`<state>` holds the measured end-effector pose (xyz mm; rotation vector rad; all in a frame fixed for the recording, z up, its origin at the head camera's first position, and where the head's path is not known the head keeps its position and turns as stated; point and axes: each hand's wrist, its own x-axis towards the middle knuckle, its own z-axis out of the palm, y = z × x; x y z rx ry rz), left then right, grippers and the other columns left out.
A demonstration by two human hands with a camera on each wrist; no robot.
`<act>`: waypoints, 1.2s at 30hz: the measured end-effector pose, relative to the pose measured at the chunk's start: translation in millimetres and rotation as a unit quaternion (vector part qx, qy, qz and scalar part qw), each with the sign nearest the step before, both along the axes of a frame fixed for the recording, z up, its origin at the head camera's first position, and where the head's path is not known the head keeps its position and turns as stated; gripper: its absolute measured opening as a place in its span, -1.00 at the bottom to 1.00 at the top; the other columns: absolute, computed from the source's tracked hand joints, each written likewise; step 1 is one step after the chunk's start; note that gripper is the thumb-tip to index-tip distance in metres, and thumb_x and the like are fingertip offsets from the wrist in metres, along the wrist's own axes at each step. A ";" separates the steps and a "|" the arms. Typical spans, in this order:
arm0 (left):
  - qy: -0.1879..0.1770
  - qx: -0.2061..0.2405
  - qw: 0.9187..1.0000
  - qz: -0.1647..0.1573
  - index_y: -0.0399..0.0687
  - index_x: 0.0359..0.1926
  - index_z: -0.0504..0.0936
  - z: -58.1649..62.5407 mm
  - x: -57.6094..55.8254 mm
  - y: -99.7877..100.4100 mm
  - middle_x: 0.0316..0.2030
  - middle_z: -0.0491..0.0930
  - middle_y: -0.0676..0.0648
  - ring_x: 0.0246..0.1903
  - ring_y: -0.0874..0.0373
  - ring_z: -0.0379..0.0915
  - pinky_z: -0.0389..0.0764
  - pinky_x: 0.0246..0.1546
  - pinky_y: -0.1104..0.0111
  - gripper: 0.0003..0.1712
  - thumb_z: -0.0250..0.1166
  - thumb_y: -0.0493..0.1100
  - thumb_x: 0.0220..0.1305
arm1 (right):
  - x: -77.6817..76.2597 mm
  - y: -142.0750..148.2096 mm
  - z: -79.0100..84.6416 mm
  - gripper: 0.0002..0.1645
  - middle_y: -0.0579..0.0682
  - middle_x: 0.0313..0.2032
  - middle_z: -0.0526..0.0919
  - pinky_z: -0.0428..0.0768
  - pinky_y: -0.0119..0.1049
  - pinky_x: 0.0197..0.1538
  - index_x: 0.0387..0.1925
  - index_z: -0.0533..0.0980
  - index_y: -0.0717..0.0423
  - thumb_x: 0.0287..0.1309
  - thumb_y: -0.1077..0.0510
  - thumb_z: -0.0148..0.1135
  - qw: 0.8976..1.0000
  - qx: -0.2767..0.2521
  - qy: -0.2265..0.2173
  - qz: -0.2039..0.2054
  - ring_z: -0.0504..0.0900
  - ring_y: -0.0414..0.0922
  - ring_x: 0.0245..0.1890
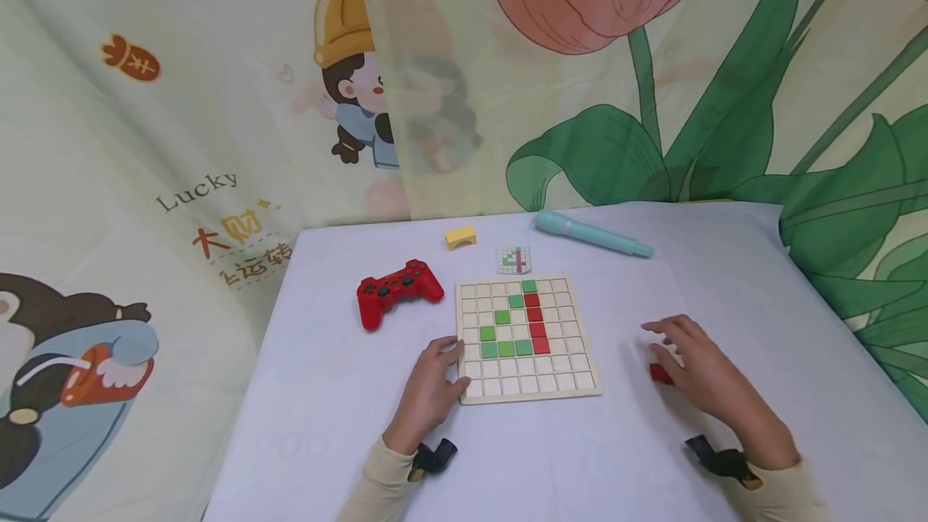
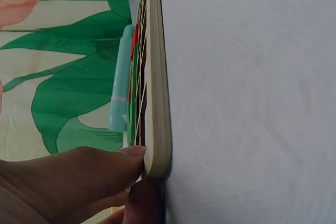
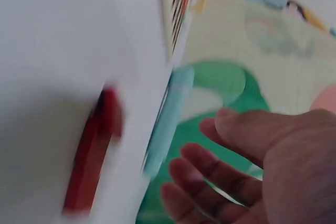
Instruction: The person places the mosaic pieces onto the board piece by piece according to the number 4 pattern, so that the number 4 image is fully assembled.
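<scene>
A square wooden grid board [image 1: 525,385] lies flat on the table, with green tiles [image 1: 503,316] and a column of red tiles [image 1: 535,314] in its cells. At the board's left edge, near its front corner, my left hand [image 1: 428,389] grips with thumb and fingers. The left wrist view shows the thumb [image 2: 105,169] on the upper edge and a fingertip by the corner. To the right of the board, my right hand [image 1: 696,365] hovers with loosely bent fingers and nothing between them. Below it, partly hidden, loose red pieces [image 3: 86,174] lie on the table, blurred in the right wrist view.
Behind the board lies a small card [image 1: 513,259] printed with a similar coloured grid. A red game controller [image 1: 399,290] is at the back left, near a yellow arch block [image 1: 460,238]. A teal stick-shaped thing [image 1: 594,235] lies along the back. Printed curtains [image 1: 435,184] hang behind the table.
</scene>
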<state>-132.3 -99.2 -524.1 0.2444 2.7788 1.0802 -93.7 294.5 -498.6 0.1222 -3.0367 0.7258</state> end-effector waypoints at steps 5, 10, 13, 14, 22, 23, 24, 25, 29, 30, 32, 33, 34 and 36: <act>0.002 -0.005 1.000 0.001 -0.31 0.39 0.58 1.3 0.4 0.1 0.44 0.49 -0.23 0.40 -0.17 0.47 0.67 0.26 0.03 -0.28 0.56 -0.32 0.21 | 19.5 43.3 -8.7 -0.41 0.33 0.15 0.54 0.83 0.03 -0.11 0.30 0.55 0.22 0.31 0.11 0.46 0.994 -0.011 -0.098 -0.044 0.63 0.17 -0.02; 0.004 -0.003 1.000 0.003 -0.31 0.39 0.58 2.5 0.1 -1.4 0.44 0.49 -0.23 0.40 -0.17 0.47 0.66 0.29 0.02 -0.28 0.56 -0.32 0.21 | 28.7 48.6 -24.5 -0.37 0.29 0.09 0.58 0.84 0.02 -0.10 0.22 0.62 0.20 0.11 0.20 0.60 0.996 -0.008 -0.080 -0.030 0.63 0.15 -0.01; 0.002 0.002 1.000 0.004 -0.30 0.39 0.58 2.9 -0.3 -1.4 0.44 0.49 -0.23 0.41 -0.18 0.46 0.65 0.31 0.01 -0.28 0.56 -0.32 0.21 | 28.6 45.5 -27.6 -0.42 0.26 0.04 0.59 0.83 0.06 -0.09 0.17 0.63 0.22 0.08 0.27 0.60 0.998 -0.002 -0.057 -0.029 0.65 0.13 -0.04; 0.001 0.002 1.000 0.004 -0.30 0.39 0.58 2.8 -0.3 -1.2 0.44 0.49 -0.23 0.40 -0.17 0.46 0.66 0.28 0.03 -0.28 0.56 -0.32 0.21 | 28.2 44.8 -27.7 -0.44 0.25 0.03 0.59 0.83 0.06 -0.09 0.15 0.63 0.23 0.08 0.30 0.59 0.998 -0.001 -0.054 -0.029 0.66 0.11 -0.06; -0.002 -0.003 1.000 0.002 -0.28 0.39 0.58 1.3 0.3 -0.2 0.44 0.49 -0.21 0.35 -0.10 0.49 0.63 0.04 0.22 -0.28 0.56 -0.31 0.21 | 25.9 44.1 -27.9 -0.48 0.22 -0.03 0.60 0.83 0.02 -0.11 0.09 0.62 0.29 0.06 0.35 0.58 0.997 0.007 -0.065 -0.037 0.66 0.01 -0.14; -0.003 0.000 1.000 0.002 -0.29 0.39 0.58 1.4 0.3 -0.3 0.44 0.49 -0.21 0.36 -0.11 0.49 0.65 0.08 0.19 -0.28 0.56 -0.31 0.21 | 25.8 44.0 -27.8 -0.48 0.22 -0.03 0.60 0.83 0.02 -0.11 0.09 0.61 0.30 0.06 0.35 0.58 0.997 0.007 -0.067 -0.037 0.66 0.01 -0.14; -0.003 0.004 1.000 0.002 -0.29 0.39 0.58 1.4 0.3 -0.6 0.45 0.49 -0.21 0.37 -0.12 0.48 0.66 0.14 0.15 -0.28 0.55 -0.32 0.21 | 25.7 43.9 -27.8 -0.48 0.23 -0.03 0.60 0.83 0.02 -0.11 0.09 0.61 0.31 0.06 0.36 0.57 0.997 0.007 -0.069 -0.038 0.66 0.01 -0.14; -0.001 0.006 1.000 0.000 -0.30 0.39 0.58 1.5 0.0 -0.6 0.44 0.49 -0.21 0.38 -0.14 0.47 0.67 0.20 0.11 -0.28 0.55 -0.32 0.21 | 26.0 43.8 -27.5 -0.48 0.24 -0.03 0.59 0.83 0.02 -0.11 0.09 0.60 0.32 0.07 0.36 0.56 0.997 0.006 -0.071 -0.039 0.66 0.01 -0.15; 0.001 0.015 1.000 -0.002 -0.31 0.39 0.57 1.6 -0.2 -0.8 0.44 0.49 -0.22 0.43 -0.18 0.44 0.59 0.38 -0.02 -0.29 0.54 -0.33 0.22 | 27.0 44.1 -26.4 -0.49 0.25 -0.02 0.58 0.83 0.01 -0.12 0.09 0.59 0.34 0.10 0.38 0.53 0.996 0.003 -0.077 -0.042 0.66 0.00 -0.15; 0.000 0.016 1.000 -0.001 -0.31 0.39 0.57 1.4 -0.2 -0.9 0.44 0.49 -0.22 0.43 -0.18 0.44 0.59 0.38 -0.02 -0.29 0.54 -0.33 0.22 | 27.1 44.2 -26.0 -0.49 0.25 -0.02 0.58 0.83 0.01 -0.12 0.09 0.58 0.34 0.10 0.38 0.53 0.996 0.002 -0.078 -0.042 0.67 0.00 -0.15; 0.000 0.015 1.000 -0.001 -0.30 0.39 0.58 1.3 0.2 -0.9 0.44 0.49 -0.23 0.43 -0.18 0.45 0.60 0.37 -0.03 -0.29 0.55 -0.33 0.21 | 27.3 44.3 -24.9 -0.50 0.25 -0.02 0.58 0.83 -0.01 -0.12 0.10 0.57 0.34 0.12 0.37 0.52 0.996 0.001 -0.078 -0.043 0.67 0.00 -0.15; 0.000 0.015 1.000 -0.001 -0.30 0.39 0.58 1.0 0.1 -0.9 0.44 0.49 -0.22 0.43 -0.18 0.45 0.60 0.38 -0.02 -0.28 0.55 -0.33 0.21 | 27.5 44.2 -24.0 -0.50 0.24 -0.02 0.58 0.83 -0.03 -0.13 0.10 0.57 0.34 0.12 0.35 0.52 0.996 0.002 -0.077 -0.043 0.66 0.00 -0.15; 0.000 0.016 1.000 0.000 -0.30 0.39 0.57 0.5 0.0 -0.9 0.44 0.49 -0.22 0.43 -0.18 0.45 0.60 0.38 -0.02 -0.28 0.55 -0.34 0.21 | 27.4 44.1 -22.9 -0.49 0.24 -0.01 0.58 0.83 -0.06 -0.15 0.11 0.56 0.34 0.13 0.34 0.52 0.996 0.003 -0.075 -0.044 0.66 0.00 -0.14; -0.001 0.017 1.000 0.000 -0.30 0.39 0.57 0.3 0.0 -1.1 0.44 0.49 -0.22 0.43 -0.18 0.44 0.59 0.38 -0.03 -0.28 0.55 -0.34 0.21 | 26.8 42.7 -20.2 -0.48 0.23 0.00 0.58 0.82 -0.17 -0.19 0.12 0.55 0.32 0.14 0.30 0.53 0.997 0.003 -0.068 -0.043 0.64 0.00 -0.13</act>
